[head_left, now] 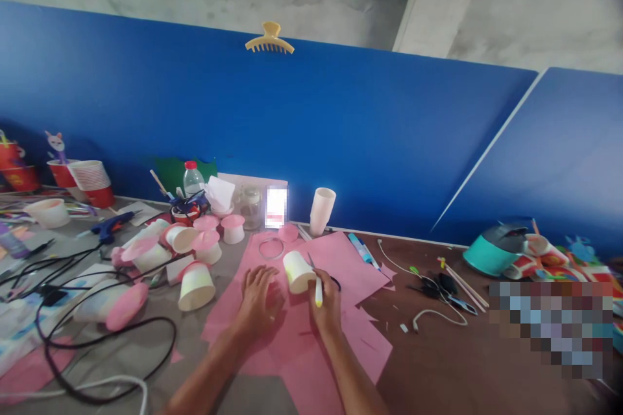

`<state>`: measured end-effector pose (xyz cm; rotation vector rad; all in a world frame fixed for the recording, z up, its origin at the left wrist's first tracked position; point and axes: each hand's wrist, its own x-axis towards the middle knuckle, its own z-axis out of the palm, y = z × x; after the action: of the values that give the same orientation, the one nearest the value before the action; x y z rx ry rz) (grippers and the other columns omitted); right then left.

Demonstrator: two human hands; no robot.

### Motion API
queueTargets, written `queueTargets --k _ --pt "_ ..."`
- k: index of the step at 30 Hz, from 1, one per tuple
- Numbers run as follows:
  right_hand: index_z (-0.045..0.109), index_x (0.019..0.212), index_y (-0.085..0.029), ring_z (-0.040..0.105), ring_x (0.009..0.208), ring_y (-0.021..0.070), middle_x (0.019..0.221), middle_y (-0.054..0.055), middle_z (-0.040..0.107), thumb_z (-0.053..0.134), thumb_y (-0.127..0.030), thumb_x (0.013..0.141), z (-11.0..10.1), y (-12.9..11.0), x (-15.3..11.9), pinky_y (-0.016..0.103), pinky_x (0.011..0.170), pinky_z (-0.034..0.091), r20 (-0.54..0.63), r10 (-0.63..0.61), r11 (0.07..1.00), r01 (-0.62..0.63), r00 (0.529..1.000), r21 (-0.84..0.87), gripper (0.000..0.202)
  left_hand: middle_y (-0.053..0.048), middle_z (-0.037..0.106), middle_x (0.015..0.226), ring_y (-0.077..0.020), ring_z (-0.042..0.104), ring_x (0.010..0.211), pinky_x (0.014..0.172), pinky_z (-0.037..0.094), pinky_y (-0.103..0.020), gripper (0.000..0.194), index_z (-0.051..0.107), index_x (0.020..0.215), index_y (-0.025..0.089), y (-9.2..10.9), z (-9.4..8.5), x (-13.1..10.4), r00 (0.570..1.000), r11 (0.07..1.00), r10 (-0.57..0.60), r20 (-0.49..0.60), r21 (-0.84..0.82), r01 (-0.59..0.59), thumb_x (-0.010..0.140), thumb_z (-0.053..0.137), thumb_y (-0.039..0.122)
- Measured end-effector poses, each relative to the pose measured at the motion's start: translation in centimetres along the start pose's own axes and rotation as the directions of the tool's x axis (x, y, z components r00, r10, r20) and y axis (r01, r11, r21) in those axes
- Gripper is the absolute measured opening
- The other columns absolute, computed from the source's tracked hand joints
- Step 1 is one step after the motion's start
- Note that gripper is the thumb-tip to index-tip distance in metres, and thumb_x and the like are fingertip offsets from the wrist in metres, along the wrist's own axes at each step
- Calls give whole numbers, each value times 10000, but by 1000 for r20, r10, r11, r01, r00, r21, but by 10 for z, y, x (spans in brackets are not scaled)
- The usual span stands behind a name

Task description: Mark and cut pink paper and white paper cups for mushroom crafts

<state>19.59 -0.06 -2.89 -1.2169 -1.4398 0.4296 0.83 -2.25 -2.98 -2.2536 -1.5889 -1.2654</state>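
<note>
My left hand lies over the pink paper, its fingers slightly apart and a little blurred, with nothing visible in them. My right hand is closed on scissors; a thin dark blade points up and away, and a black loop shows beside the hand. A white stick-like piece with a yellow end also shows at those fingers; I cannot tell whether it belongs to the scissors. Between my hands a pale paper cup lies tilted on the pink sheets, its rim near my right fingers.
Cups with pink discs crowd the left, among black cables and a blue glue gun. Behind stand a glass jar and stacked cups. Rightward lie a blue marker, a white cable and a teal container.
</note>
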Motion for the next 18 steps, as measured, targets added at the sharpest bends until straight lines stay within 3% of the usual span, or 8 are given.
queueTargets --k 4,6,9,12,18 --pt "687 974 -170 691 691 236 826 105 752 539 -461 914 4 -4 0 332 597 549 5 49 986 -49 999 161 333 -211 599 1399 -397 488 1360 1157 261 -619 781 312 1501 171 -5 9 -6 999 999 39 -4 0 -39 865 603 518" --pt "676 920 -186 623 539 193 664 47 695 544 -488 926 8 -6 -1 297 489 504 47 69 968 -79 996 239 330 -244 557 1439 -430 433 1409 1185 158 -659 953 197 1554 162 -6 13 -6 999 1000 28 -15 5 -28 843 572 676" --pt "638 807 -216 541 425 160 518 -12 596 564 -503 924 14 -9 -5 272 404 447 103 88 938 -117 991 326 318 -279 514 1467 -458 403 1428 1192 127 -673 1128 107 1581 144 -4 15 -6 1000 1000 8 -15 -11 -8 777 513 824" --pt "620 787 -221 538 406 162 502 -17 590 587 -482 912 19 -10 -9 270 382 439 134 88 921 -132 987 367 291 -287 519 1453 -464 431 1406 1184 155 -686 1138 58 1590 131 0 15 -6 1000 1000 11 -20 -18 -12 793 552 777" --pt "636 828 -215 566 424 171 535 -13 608 566 -444 927 22 -11 -12 281 405 473 101 2 941 -36 995 337 260 -254 579 1400 -437 511 1338 1145 325 -637 924 150 1586 138 5 11 -6 998 1000 -18 -67 -23 16 863 624 465"
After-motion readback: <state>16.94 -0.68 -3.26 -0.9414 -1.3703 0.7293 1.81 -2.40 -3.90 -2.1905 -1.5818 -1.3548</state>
